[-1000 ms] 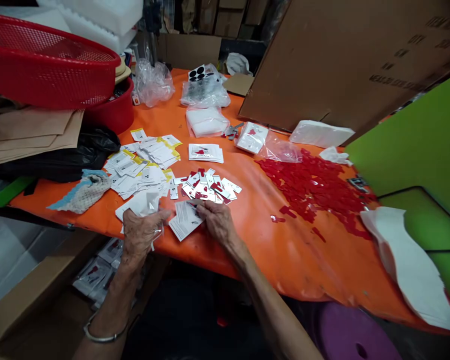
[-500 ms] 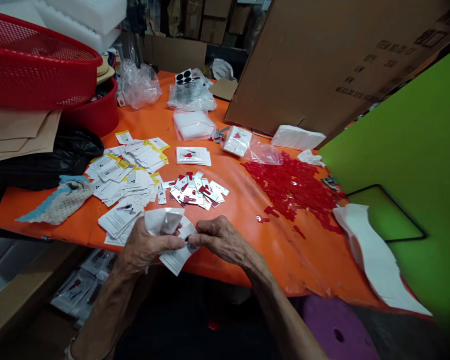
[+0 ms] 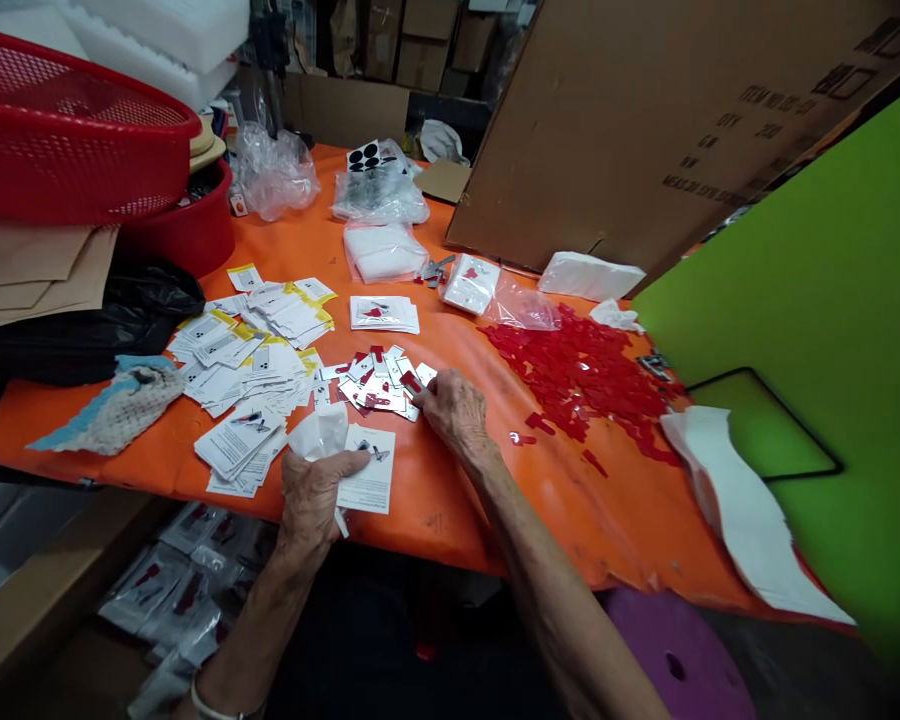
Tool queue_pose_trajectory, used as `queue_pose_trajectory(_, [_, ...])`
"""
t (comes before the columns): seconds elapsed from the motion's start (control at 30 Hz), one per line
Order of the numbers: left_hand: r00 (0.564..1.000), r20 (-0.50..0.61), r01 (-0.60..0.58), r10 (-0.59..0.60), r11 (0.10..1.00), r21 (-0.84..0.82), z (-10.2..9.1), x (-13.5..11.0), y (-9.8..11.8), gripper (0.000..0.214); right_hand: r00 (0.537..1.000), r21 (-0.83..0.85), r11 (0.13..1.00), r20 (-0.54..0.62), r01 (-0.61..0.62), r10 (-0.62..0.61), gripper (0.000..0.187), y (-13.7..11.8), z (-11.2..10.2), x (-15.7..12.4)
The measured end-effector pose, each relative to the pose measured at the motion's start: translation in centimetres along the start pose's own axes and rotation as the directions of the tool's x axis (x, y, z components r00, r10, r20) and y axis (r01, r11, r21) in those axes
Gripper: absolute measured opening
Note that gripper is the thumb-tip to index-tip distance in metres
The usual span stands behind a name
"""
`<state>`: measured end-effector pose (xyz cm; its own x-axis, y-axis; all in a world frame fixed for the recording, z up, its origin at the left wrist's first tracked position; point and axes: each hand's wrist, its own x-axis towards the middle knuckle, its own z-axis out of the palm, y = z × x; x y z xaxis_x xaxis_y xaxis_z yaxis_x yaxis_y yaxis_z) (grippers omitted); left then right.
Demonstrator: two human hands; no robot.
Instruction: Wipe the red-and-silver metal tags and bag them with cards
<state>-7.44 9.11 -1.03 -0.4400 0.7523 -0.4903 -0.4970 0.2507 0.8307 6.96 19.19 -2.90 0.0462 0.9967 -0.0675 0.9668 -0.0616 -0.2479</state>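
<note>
My left hand (image 3: 315, 497) grips a crumpled, translucent white plastic sleeve (image 3: 319, 432) at the table's near edge. Its thumb reaches over a printed white instruction card (image 3: 367, 470), which lies on the orange tabletop (image 3: 450, 510). My right hand (image 3: 456, 412) reaches forward, its fingertips at a scattered pile of silver-and-white cards with red pieces (image 3: 379, 388). A red-tabbed piece (image 3: 412, 382) sits right by those fingertips. Whether that hand holds it is hidden.
Stacks of white and yellow-edged cards (image 3: 247, 370) lie left of my hands. A heap of red plastic pieces (image 3: 581, 380) spreads to the right. A cardboard sheet (image 3: 645, 130) and green board (image 3: 795, 330) stand along the right side, and a red mesh basket (image 3: 67, 135) sits at left.
My hands have come apart. The right hand has moved forward onto the silver-and-white pile. The printed card now lies flat on the table, with the sleeve still in my left hand.
</note>
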Motion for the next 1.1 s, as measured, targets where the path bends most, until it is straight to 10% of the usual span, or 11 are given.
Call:
queue_pose_trajectory(0.23, [0.975, -0.133, -0.181, 0.177, 0.983, -0.018, 2.7, 0.0, -1.2, 0.042, 0.955, 0.308, 0.946, -0.298, 0.103, -0.007, 0.019, -0.1, -1.6, -5.8])
queue_pose_trajectory(0.5, [1.0, -0.007, -0.027, 0.027, 1.0, 0.011, 4.7, -1.7, -3.6, 0.034, 0.777, -0.136, 0.921, -0.5, 0.365, -0.382, 0.032, -0.4, 0.2, -12.2])
queue_pose_trajectory(0.77, [0.996, 0.037, -0.081, 0.081, 0.997, 0.004, 6.3, -2.3, -4.5, 0.031, 0.939, 0.243, 0.926, -0.259, 0.289, -0.225, 0.024, 4.9, -1.2, -11.7])
queue_pose_trajectory(0.9, [0.998, 0.058, -0.008, 0.009, 1.0, -0.009, 6.4, -1.8, -4.8, 0.04, 0.966, 0.024, 0.996, -0.245, -0.081, 0.084, 0.024, 9.7, -2.4, -8.0])
queue_pose_trajectory(1.1, [0.987, 0.159, -0.038, 0.035, 0.999, 0.013, 5.9, -1.6, -5.0, 0.037, 1.0, -0.092, 0.996, -0.002, 0.015, -0.015, 0.016, 12.7, -3.1, -4.7])
